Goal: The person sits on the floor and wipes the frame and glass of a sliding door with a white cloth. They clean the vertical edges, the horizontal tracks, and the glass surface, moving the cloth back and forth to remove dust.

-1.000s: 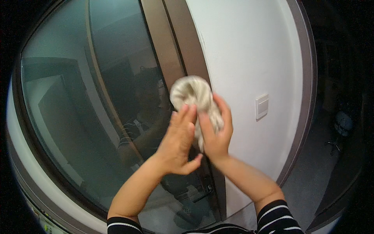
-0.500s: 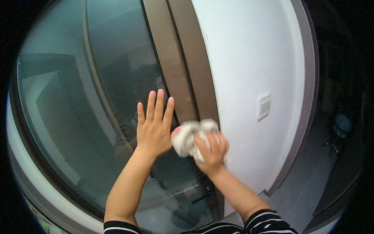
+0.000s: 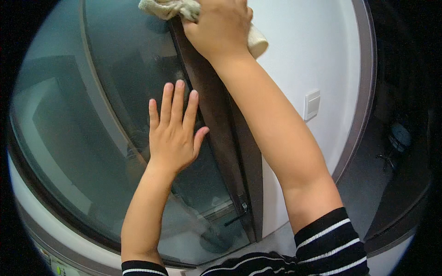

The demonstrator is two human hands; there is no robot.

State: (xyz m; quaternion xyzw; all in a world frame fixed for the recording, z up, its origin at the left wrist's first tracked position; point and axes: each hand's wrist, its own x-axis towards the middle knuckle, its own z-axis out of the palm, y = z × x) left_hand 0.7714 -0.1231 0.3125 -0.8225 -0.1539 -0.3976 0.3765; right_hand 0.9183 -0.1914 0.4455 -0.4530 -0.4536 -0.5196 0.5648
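My left hand (image 3: 172,133) lies flat with its fingers spread on the glass pane (image 3: 64,138), the thumb reaching toward the brown frame (image 3: 209,92). Up at the top edge of the view, my right hand (image 3: 221,30) grips a whitish cloth (image 3: 170,8). The cloth bunches out on both sides of that hand, over the upper part of the brown frame and the glass beside it. Its fingertips are partly hidden behind the back of the hand and by the picture's edge.
A white wall with a light switch (image 3: 312,105) stands right of the frame. Low on the frame is a dark handle (image 3: 235,220). Beyond the wall's edge, a dim room holds a stool-like chair (image 3: 399,137). Reflections show in the glass.
My right hand has swept upward along the frame with the cloth, the arm now stretched out. My left hand sits slightly higher and further left in view, its thumb now visible.
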